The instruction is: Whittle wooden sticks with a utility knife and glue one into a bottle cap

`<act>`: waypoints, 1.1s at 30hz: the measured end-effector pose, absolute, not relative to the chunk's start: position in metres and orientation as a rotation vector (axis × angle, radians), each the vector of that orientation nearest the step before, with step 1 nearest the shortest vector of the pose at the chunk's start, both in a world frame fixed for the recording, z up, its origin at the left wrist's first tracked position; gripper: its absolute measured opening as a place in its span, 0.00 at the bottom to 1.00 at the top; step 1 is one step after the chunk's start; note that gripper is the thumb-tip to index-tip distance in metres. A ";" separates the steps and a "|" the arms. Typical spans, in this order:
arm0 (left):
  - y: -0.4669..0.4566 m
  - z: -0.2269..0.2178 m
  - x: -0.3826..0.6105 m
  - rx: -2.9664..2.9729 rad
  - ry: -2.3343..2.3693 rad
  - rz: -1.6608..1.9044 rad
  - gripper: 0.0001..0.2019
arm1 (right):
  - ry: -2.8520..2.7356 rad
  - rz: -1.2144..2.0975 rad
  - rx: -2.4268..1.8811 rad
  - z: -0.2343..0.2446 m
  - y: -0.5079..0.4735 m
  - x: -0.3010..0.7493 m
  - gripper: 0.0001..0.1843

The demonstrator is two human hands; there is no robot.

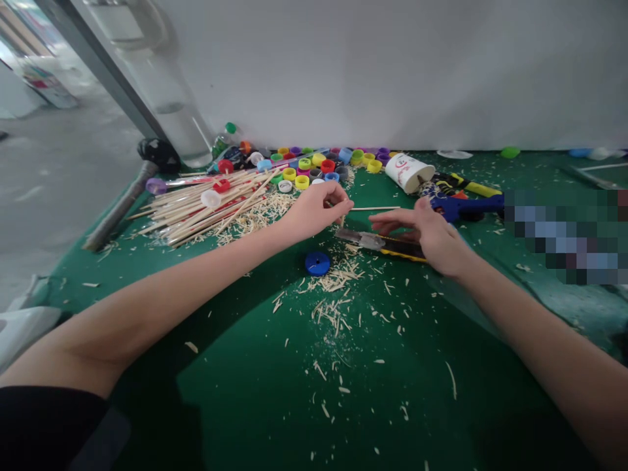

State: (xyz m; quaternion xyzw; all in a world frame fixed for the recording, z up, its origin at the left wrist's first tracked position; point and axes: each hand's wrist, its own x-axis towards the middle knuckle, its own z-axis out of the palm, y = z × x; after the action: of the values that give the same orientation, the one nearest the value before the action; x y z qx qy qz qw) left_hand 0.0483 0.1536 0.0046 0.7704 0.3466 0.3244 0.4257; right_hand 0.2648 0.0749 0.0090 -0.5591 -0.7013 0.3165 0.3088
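My left hand [321, 206] is closed in a pinch, with a short piece of wooden stick [342, 221] pointing down from its fingertips. My right hand [432, 235] hovers over a yellow-and-black utility knife [400, 247], fingers stretched out and thumb raised. The knife's handle runs beneath those fingers, and its blade points left toward the stick piece; whether the palm touches it is hidden. A blue bottle cap [317, 263] with a small centre hole lies below my left hand. Just beyond both hands, a thin wooden skewer [375, 209] rests on the green table [245, 392].
Wood shavings [338, 278] are scattered across the table. Bundled skewers [196, 212] lie at left beside a hammer [122, 203]. Many coloured bottle caps [328, 166] line the back. A paper cup [409, 173] lies tipped near a blue glue gun [461, 207].
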 end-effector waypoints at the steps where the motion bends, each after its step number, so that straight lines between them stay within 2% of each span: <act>1: 0.153 0.005 0.048 1.925 0.866 0.809 0.06 | -1.959 0.844 -1.473 0.011 0.076 0.267 0.24; 2: 0.153 0.005 0.048 1.923 0.867 0.804 0.06 | -2.076 0.833 -1.476 0.013 0.077 0.270 0.24; 5: 0.152 0.006 0.049 1.927 0.883 0.780 0.05 | -2.385 0.735 -1.491 0.020 0.079 0.275 0.31; 10: 0.152 0.003 0.048 1.979 0.865 0.831 0.07 | -2.427 0.468 -1.534 0.031 0.079 0.275 0.22; 15: 0.154 0.004 0.047 2.062 0.882 0.852 0.10 | -2.404 0.245 -1.493 0.027 0.078 0.269 0.18; 24: 0.152 0.005 0.047 2.049 0.854 0.807 0.10 | -2.500 -0.133 -1.546 0.008 0.072 0.257 0.15; 33: 0.151 0.007 0.049 2.051 0.870 0.803 0.08 | -2.473 -0.211 -1.542 0.005 0.072 0.255 0.15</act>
State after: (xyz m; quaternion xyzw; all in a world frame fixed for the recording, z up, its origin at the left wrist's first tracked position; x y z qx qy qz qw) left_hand 0.0487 0.1509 0.0066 0.8022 0.3401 0.3142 0.3770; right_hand 0.2551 0.0718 0.0047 -0.5247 -0.8412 -0.0717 0.1096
